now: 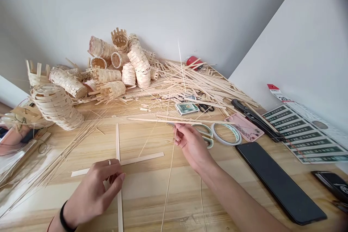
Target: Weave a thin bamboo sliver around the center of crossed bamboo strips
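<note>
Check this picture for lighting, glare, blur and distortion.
Head view: soft, fairly even light, no hard shadows on the table; head view: no strong glare on the phone; head view: right hand reasonably clear, but the key fob near the edge looks soft and stretched; head view: top right corner darkened.

"What's lying flat?"
"One straight, pale, flat wooden strip [120, 210] running away from the viewer, and a slightly slanted pale wooden crosspiece [144, 158]."
"Which is uppermost?"
"Can't tell; their crossing is partly covered."
"And the other?"
"A thin, straw-coloured, threadlike strand [169, 179], pinched up high, slanting down to the crosspiece's right."
</note>
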`<state>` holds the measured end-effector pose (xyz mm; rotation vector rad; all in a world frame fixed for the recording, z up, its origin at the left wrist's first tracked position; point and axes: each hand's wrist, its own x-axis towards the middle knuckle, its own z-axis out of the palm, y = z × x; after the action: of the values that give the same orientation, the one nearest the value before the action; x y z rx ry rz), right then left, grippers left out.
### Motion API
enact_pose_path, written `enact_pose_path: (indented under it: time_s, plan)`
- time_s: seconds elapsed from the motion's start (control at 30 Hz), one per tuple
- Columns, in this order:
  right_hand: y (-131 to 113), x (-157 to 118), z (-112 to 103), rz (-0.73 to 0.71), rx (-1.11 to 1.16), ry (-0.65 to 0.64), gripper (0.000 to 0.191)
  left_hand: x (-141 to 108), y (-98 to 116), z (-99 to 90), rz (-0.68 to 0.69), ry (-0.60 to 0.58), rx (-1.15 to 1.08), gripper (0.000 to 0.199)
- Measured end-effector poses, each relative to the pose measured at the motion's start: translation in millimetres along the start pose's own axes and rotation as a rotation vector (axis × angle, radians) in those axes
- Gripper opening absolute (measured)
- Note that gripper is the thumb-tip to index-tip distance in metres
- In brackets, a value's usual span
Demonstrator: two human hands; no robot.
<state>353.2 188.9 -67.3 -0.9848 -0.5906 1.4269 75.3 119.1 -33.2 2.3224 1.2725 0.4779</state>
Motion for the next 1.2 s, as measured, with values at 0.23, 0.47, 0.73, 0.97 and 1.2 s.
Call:
enact_pose_path:
  time_s: [0.23,0.47,0.73,0.97,1.2]
  plan:
    - [3.5,-3.1,1.8,0.015,-0.016,-0.060,0.032,-1.7,1.6,0.6,-0.050,-0.039,-0.069,0.040]
    - [3.2,-6.8,3.7,0.038,-0.012,-0.113,0.030,-4.9,11.6,-0.5,-0.065,-0.279,-0.326,0.040]
    - [2.3,-5.6,2.3,0.022,-0.057,-0.151,0.031,-7.3,7.3,2.3,-0.075,-0.317,-0.319,0.042]
    - [2.0,-4.5,-2.0,-0.041,-0.168,-0.128,0.032,-6.0,9.5,2.5,-0.049,-0.344,-0.313,0.042]
    - [-0.5,-3.3,-2.7,-0.113,-0.214,-0.106,0.036,1.3,12.2,12.3,-0.038,-0.330,-0.241,0.041]
